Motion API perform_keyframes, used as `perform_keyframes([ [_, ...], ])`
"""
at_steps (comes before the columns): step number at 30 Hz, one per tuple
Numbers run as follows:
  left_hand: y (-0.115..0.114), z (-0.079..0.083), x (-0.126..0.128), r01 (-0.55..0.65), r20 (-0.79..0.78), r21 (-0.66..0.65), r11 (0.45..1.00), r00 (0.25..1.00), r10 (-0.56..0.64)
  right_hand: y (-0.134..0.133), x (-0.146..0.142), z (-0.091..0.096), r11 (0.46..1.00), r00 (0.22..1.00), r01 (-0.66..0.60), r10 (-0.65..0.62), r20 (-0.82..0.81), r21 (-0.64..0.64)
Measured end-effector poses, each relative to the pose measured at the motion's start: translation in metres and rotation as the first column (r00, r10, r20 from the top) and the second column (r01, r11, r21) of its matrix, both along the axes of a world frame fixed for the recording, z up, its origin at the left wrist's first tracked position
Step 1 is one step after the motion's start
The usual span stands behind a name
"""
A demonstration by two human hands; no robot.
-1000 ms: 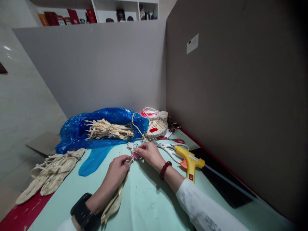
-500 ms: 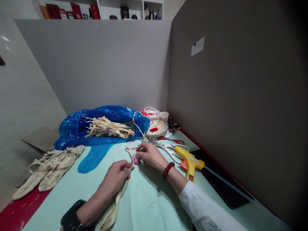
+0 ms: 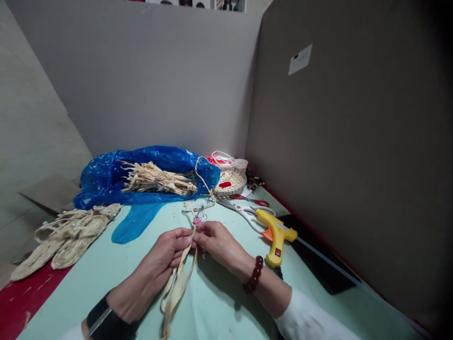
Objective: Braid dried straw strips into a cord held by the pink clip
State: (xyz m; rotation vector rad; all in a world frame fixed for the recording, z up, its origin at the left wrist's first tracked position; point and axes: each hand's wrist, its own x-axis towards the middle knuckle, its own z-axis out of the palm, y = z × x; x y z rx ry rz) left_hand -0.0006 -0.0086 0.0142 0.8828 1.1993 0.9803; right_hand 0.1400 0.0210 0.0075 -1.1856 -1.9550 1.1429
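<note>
A person's left hand (image 3: 166,252) and right hand (image 3: 215,241) meet fingertip to fingertip over a mint-green table cover (image 3: 226,307), both pinched shut on the upper end of a bunch of pale, flat straw strips (image 3: 177,288). The strips trail from the fingers toward the camera and run out of the bottom edge. Just beyond the fingertips sits a small pink clip (image 3: 197,220), partly masked by the knuckles; how it joins the strips cannot be made out. A thin twisted straw cord (image 3: 201,182) loops from there up to a crumpled blue plastic bag (image 3: 106,179), on which lies a bundle of dried tan husks (image 3: 155,178).

A black wristband (image 3: 106,321) on the left arm is cut off by the frame; a dark red bead bracelet (image 3: 254,275) circles the right wrist. Right of the hands lie a yellow glue gun (image 3: 276,233), white-handled scissors (image 3: 247,215) and, beyond them, red-handled scissors (image 3: 255,202). A round woven tray (image 3: 231,182) stands in the corner; the items behind it are too small to identify. A pair of woven straw sandals (image 3: 63,233) rests at the left edge. A flat black slab (image 3: 318,264) lies along the grey partition (image 3: 354,141).
</note>
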Motion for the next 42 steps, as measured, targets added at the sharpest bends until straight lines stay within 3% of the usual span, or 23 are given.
perform_keyframes([
  [8, 0.003, -0.012, 0.001, 0.001, -0.123, 0.058, 0.998, 0.992, 0.007, 0.009, 0.009, -0.002, 0.984, 0.994, -0.107, 0.107, -0.007, -0.14],
  [17, 0.001, -0.01, -0.002, 0.091, -0.403, 0.175, 0.98, 0.915, -0.013, 0.007, 0.009, -0.001, 0.993, 0.999, 0.035, -0.031, 0.042, -0.116],
  [23, -0.004, -0.003, 0.002, 0.208, -0.687, 0.253, 0.945, 0.726, 0.024, 0.005, 0.008, -0.002, 0.991, 0.994, 0.101, -0.097, 0.047, -0.087],
  [27, -0.007, 0.001, 0.0, 0.229, -0.752, 0.212, 0.95, 0.659, 0.008, 0.001, 0.008, -0.001, 0.992, 0.993, 0.116, -0.114, 0.031, -0.042],
  [31, -0.006, 0.006, -0.001, 0.272, -0.86, 0.199, 0.941, 0.509, 0.035, -0.002, 0.007, -0.001, 0.992, 0.992, 0.126, -0.126, 0.012, -0.008],
  [36, -0.013, 0.004, 0.008, 0.24, -0.851, 0.207, 0.949, 0.522, 0.054, -0.001, 0.005, -0.005, 0.989, 0.989, 0.148, -0.148, -0.028, -0.01],
  [38, -0.019, 0.001, 0.013, 0.254, -0.871, 0.212, 0.944, 0.487, 0.065, 0.0, 0.006, -0.007, 0.99, 0.989, 0.136, -0.138, -0.049, -0.03],
  [42, -0.028, -0.004, 0.018, 0.331, -0.944, 0.242, 0.912, 0.299, 0.142, 0.0, 0.009, -0.006, 0.992, 0.99, 0.097, -0.105, -0.093, -0.084],
])
